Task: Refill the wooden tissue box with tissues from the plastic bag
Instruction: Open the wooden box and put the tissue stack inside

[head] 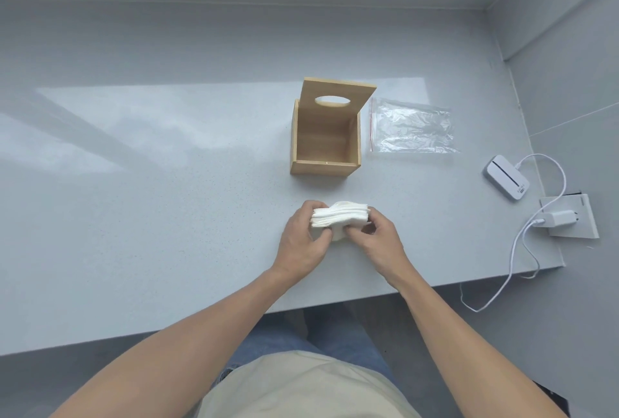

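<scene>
Left hand [303, 240] and right hand [378, 236] clamp white tissue stack [338, 216] near open wooden tissue box [326, 146]; flat plastic bag [413, 126] beside box.

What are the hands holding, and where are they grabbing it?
Both hands hold a stack of white tissues. The left hand pinches its left end, and the right hand pinches its right end, above the table.

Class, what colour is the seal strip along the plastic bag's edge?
Red, a thin line along the left edge of the clear plastic bag; the head view shows it.
</scene>
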